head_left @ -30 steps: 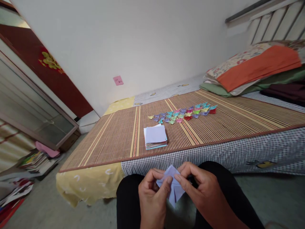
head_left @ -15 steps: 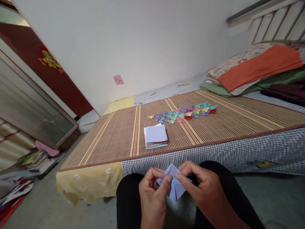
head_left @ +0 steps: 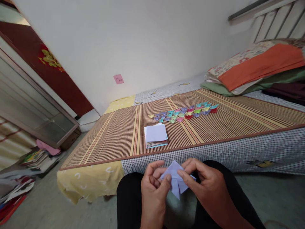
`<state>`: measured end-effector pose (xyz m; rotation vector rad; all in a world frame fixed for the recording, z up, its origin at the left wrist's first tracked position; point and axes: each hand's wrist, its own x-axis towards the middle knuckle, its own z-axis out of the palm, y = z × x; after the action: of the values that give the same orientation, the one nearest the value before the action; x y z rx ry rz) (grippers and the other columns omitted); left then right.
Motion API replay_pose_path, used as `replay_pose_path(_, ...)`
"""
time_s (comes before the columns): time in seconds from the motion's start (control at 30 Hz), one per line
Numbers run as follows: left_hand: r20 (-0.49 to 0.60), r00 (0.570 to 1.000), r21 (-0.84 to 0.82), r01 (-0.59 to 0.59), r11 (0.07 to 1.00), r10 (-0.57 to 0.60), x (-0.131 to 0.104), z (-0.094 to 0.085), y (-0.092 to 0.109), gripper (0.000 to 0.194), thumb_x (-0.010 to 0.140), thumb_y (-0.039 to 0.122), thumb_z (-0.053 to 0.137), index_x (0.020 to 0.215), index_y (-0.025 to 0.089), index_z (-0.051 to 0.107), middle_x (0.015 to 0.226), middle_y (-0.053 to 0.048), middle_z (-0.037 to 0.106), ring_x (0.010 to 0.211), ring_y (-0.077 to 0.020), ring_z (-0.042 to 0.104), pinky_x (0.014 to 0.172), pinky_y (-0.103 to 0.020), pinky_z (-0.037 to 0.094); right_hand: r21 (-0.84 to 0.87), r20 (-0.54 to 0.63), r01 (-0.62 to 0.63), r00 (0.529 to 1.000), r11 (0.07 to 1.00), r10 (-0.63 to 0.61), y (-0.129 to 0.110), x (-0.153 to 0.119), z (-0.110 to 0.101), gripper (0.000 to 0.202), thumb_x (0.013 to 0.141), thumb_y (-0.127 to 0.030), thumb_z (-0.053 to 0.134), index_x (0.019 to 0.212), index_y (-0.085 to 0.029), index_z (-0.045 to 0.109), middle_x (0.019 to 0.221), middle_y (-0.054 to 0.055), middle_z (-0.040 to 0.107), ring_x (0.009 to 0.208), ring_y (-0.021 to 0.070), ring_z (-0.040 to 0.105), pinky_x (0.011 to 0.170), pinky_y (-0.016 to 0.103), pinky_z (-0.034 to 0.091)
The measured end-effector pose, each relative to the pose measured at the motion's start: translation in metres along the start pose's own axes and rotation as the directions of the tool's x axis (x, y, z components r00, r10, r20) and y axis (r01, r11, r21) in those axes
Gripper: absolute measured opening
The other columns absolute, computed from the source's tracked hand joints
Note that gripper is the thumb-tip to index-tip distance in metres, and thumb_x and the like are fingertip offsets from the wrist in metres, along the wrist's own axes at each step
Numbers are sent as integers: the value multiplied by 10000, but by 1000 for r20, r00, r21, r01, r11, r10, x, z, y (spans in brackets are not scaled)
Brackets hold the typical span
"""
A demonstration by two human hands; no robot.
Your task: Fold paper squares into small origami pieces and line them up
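A partly folded sheet of lavender origami paper [head_left: 175, 171] is held above my lap, with a pointed top and two flaps hanging below. My left hand [head_left: 154, 187] pinches its left side, thumb on the front face and index finger lifted behind. On the right side, my right hand [head_left: 202, 181] grips the paper between thumb and fingers, the thumb tip near its middle. Beyond my hands, a stack of square paper sheets [head_left: 156, 133] lies on the bed mat. Farther back, rows of small folded paper pieces [head_left: 188, 113] in many colours sit on the mat.
The striped bamboo mat [head_left: 114, 136] covers the bed, whose front edge is just past my knees. Folded bedding [head_left: 257, 66] is piled at the right. A pink card [head_left: 118, 79] is on the wall. Books [head_left: 38, 160] lie low at the left.
The lavender paper has shifted slightly right and turned a little, its lower flaps now more spread. My left fingers have loosened and lifted somewhat. The stack and the folded pieces stay put.
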<state>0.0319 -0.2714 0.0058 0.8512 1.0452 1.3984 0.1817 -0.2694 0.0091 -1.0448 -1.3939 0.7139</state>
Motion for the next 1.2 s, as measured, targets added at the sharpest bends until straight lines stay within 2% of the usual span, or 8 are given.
replay_pose_path(0.07, 69, 995, -16, 74, 997, -73, 3, 0, 1, 523, 662, 304, 927, 1088, 152, 665, 757, -15, 732, 532, -88, 578, 519, -184, 460, -4, 2, -8, 1000, 1000, 8, -1, 0, -2, 273, 890, -247, 661, 645, -215, 546, 668, -12, 606, 629, 149, 595, 602, 255, 472)
replay_pose_path(0.17, 178, 965, -29, 201, 979, -193, 5, -1, 3, 357, 633, 287, 940, 832, 126, 691, 647, 7, 664, 521, -81, 540, 528, -189, 445, -18, 17, -20, 1000, 1000, 20, -2, -2, -3, 265, 887, -251, 660, 645, -213, 559, 669, -10, 610, 623, 150, 597, 596, 254, 472)
replay_pose_path(0.27, 201, 952, -11, 237, 972, -230, 5, -1, 4, 340, 635, 300, 934, 645, 125, 642, 564, 31, 575, 492, -65, 463, 506, -185, 397, -25, 32, -17, 999, 1000, 17, -1, -2, -2, 256, 881, -252, 656, 646, -211, 562, 675, -5, 621, 629, 154, 610, 603, 256, 478)
replay_pose_path(0.47, 124, 980, 112, 140, 984, -154, 2, -2, 4, 348, 695, 374, 890, 659, 137, 639, 556, 39, 521, 484, -70, 404, 484, -194, 356, -14, 43, -128, 991, 992, 129, 1, 3, 1, 120, 836, -287, 686, 788, -203, 615, 725, -3, 647, 679, 171, 624, 632, 264, 492)
replay_pose_path(0.63, 111, 991, 135, 64, 989, -79, 6, -8, 1, 331, 740, 387, 858, 703, 134, 649, 600, 32, 526, 534, -86, 418, 519, -202, 378, 25, 263, -215, 944, 976, 202, 2, 6, 1, 294, 922, -378, 607, 693, -196, 580, 635, -34, 515, 607, 139, 498, 562, 248, 414)
replay_pose_path(0.87, 86, 994, 161, 58, 985, -72, 6, -9, 1, 331, 766, 396, 835, 721, 144, 627, 613, 31, 526, 539, -89, 418, 521, -206, 372, 71, 247, -219, 949, 973, 196, 3, 2, -1, 294, 946, -380, 589, 729, -187, 637, 660, -15, 581, 642, 155, 546, 606, 259, 437)
replay_pose_path(1.1, 48, 999, 297, -26, 954, 13, 9, -14, 8, 338, 795, 402, 801, 682, 153, 602, 601, 29, 514, 556, -96, 421, 528, -201, 356, -6, 172, -254, 953, 967, 251, 14, 4, -23, 281, 946, -392, 563, 763, -197, 649, 695, -8, 605, 672, 166, 568, 626, 268, 451)
replay_pose_path(1.2, 114, 993, 330, -46, 943, 8, 7, -9, 13, 354, 773, 391, 811, 631, 157, 587, 561, 29, 504, 526, -95, 406, 507, -207, 341, -9, 161, -244, 957, 970, 242, 11, 8, -25, 216, 906, -390, 628, 980, -200, 702, 865, 14, 703, 822, 196, 643, 757, 290, 495)
